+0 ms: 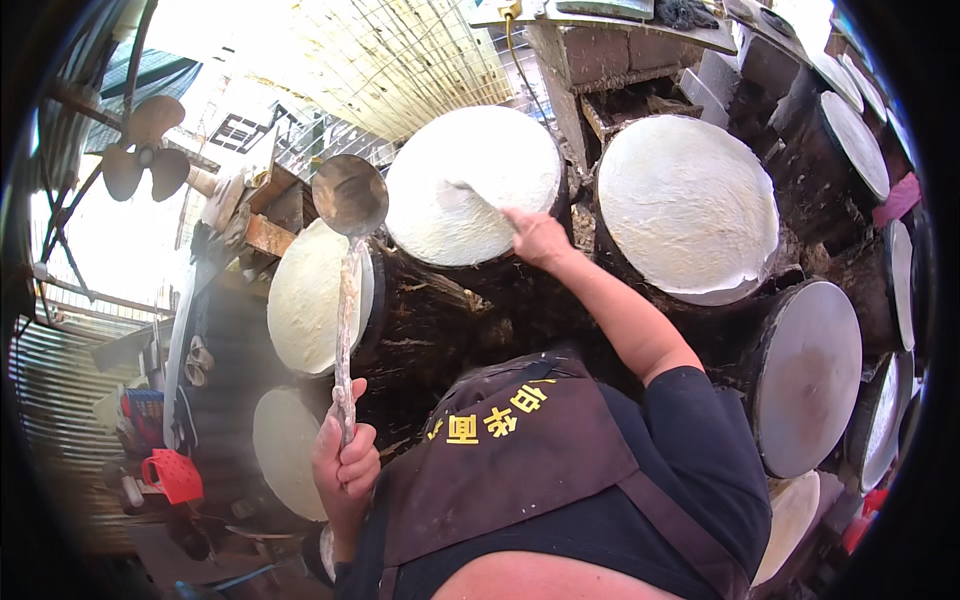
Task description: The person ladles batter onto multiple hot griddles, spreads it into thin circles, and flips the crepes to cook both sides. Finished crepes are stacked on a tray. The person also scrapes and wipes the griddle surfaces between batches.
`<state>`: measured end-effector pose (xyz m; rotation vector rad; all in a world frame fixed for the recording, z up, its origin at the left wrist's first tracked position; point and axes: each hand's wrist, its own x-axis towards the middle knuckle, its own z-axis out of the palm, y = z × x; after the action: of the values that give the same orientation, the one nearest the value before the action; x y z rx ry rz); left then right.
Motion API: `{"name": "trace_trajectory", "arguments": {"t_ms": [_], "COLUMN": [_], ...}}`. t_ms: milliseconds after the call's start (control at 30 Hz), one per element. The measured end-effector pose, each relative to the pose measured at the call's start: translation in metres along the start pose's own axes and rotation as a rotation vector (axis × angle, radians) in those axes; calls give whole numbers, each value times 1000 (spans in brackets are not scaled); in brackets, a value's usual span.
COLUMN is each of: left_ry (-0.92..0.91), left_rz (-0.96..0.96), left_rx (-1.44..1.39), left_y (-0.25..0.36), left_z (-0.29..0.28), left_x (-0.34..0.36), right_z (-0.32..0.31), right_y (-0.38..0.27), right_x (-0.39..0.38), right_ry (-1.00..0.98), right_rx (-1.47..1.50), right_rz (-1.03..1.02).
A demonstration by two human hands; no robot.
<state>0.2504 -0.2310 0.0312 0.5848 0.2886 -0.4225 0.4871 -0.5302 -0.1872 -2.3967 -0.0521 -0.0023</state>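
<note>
My left hand (345,462) is closed round the crusted handle of a long ladle (350,196). The ladle is held upright, its round metal bowl at the top. My right hand (541,240) grips a thin pale spreader (480,203), tilted so its far end touches a round white sheet of batter (430,150). That sheet covers a round griddle in front of me. To its right, another sheet of batter (690,200) lies on a second griddle. A yellowish sheet (310,300) covers a griddle on the left, partly behind the ladle handle.
A grey griddle (812,375) with a bare top stands at my right, with more round griddles beyond it. Another pale round sheet (282,450) lies at lower left. A fan (146,155) and a red basket (174,476) are at far left. Boards and bricks (610,55) stand behind.
</note>
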Motion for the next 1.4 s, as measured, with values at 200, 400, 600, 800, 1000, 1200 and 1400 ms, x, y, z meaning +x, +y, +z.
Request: {"name": "trace_trajectory", "arguments": {"t_ms": [200, 400, 600, 800, 1000, 1200, 1400], "left_ry": [51, 10, -105, -210, -132, 23, 94], "left_rz": [70, 29, -67, -170, -228, -196, -146], "left_rx": [103, 179, 145, 48, 126, 278, 454], "left_y": [9, 25, 46, 62, 68, 63, 55], "left_z": [-5, -26, -51, -92, -103, -95, -79], "left_x": [-16, -36, -30, -14, 45, 113, 146], "right_z": [-10, 16, 13, -11, 18, 65, 31], "right_y": [-5, -26, -20, 2, -2, -30, -18], "right_x": [4, -1, 1, -81, -118, -112, -127], "right_ry": [43, -9, 55, -84, 225, 73, -41], "right_rx": [-55, -160, -212, -256, 166, 349, 962], "right_rz": [11, -147, -131, -188, -121, -30, 387]}}
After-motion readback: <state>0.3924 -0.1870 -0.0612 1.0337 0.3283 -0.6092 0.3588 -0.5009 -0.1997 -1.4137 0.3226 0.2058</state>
